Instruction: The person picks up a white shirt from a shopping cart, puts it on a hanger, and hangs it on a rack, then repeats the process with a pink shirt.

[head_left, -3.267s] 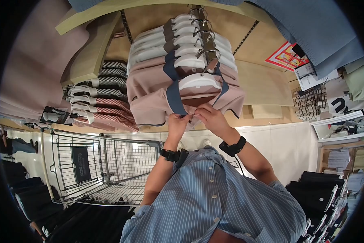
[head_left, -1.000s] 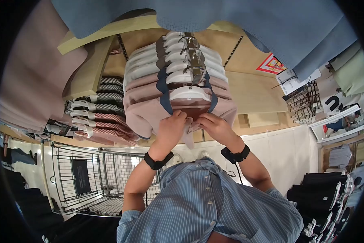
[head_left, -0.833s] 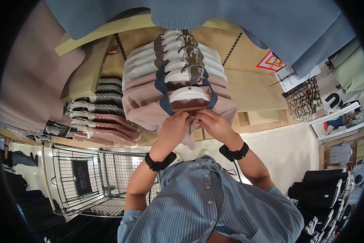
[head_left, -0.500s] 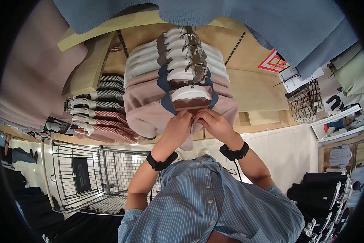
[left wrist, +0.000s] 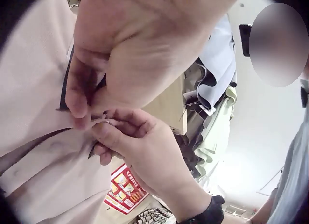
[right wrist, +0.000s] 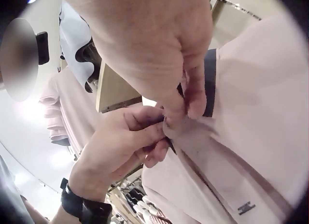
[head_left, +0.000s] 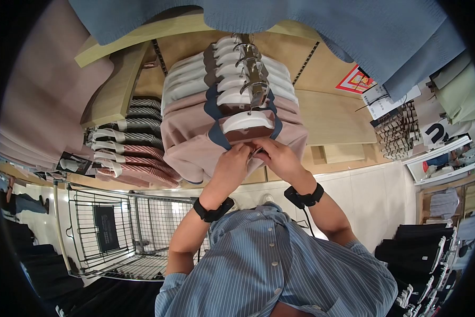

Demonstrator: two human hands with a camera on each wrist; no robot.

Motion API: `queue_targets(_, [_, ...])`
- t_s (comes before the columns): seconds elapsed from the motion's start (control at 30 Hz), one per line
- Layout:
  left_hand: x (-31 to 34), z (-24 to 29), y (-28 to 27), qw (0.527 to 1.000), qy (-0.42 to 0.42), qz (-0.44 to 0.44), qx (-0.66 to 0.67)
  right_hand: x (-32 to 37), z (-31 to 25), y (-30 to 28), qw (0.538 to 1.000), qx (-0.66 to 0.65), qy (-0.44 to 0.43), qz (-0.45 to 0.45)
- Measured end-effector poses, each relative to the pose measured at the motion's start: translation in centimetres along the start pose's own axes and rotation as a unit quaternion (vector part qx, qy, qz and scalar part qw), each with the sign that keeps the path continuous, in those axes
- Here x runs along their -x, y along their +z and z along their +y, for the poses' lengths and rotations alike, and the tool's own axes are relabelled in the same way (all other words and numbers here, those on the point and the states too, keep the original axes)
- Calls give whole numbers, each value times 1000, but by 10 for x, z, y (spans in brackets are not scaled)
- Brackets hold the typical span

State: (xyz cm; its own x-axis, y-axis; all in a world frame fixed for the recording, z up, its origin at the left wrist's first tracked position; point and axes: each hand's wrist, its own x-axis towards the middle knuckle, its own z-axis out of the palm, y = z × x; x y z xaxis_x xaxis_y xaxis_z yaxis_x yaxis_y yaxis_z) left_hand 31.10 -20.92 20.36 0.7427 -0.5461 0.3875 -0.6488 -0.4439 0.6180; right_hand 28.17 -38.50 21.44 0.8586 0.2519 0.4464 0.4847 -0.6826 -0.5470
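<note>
A pink polo shirt (head_left: 192, 150) with a navy collar (head_left: 218, 134) hangs on a white hanger (head_left: 248, 122) at the front of a rail. Just below the collar, my left hand (head_left: 229, 169) pinches one edge of its front opening. Opposite it, my right hand (head_left: 283, 161) pinches the other edge, fingertips meeting the left ones. In the right wrist view, the placket (right wrist: 195, 144) runs down from the pinched spot, and a small dark label (right wrist: 246, 207) shows lower on the shirt. The fingers cover whatever lies right between them.
Behind the shirt, several more pink and white polo shirts (head_left: 187, 79) hang on the metal rail (head_left: 256, 79). Striped shirts (head_left: 142, 153) hang at left. A wire shopping cart (head_left: 137, 232) stands at lower left. Blue garments (head_left: 322, 31) hang overhead; a red sign (head_left: 355, 79) is at right.
Both hands stay at the shirt's front opening. Over the last second the fingertips have drawn together, and the loose pink flap that hung below them has gone from view.
</note>
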Motion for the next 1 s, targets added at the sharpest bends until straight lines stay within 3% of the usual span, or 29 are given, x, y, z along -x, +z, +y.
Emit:
queue_targets(0.13, [-1,1,2,999,-19,-7,-28,-10,-7,-9,998,-12,20,-60])
queue_targets(0.23, [-2,0,-1,999,-2,-9,-43,-8,0,-3,998,2,14,-56])
queue_targets(0.33, [2,-4,5,997,-31,-38,-56,-7,2,-8,988,112,20,-103])
queue_targets(0.43, [5,-7,-10,994,-15,-45,-99,-14,-2,-22,978,153,-43,-137])
queue_targets(0.53, [2,0,-42,975,-37,-60,-210,-14,-1,-40,972,189,-42,-131])
queue_targets(0.63, [4,-10,-41,970,11,-60,-234,-9,5,-41,961,244,-71,-110])
queue_targets(0.73, [5,2,-50,986,87,41,-137,-3,-2,-36,965,231,-105,-58])
queue_targets(0.77, [13,-7,-55,991,99,66,-54,0,-6,-39,981,167,-93,-34])
queue_targets(0.87, [13,-16,-102,976,20,194,-101,0,-10,-49,984,144,14,105])
queue_targets(0.9, [13,-27,-107,980,12,159,-115,1,1,-52,977,184,26,101])
queue_targets(1.0, [10,-77,-104,983,-4,73,-166,16,71,-44,984,175,0,-29])
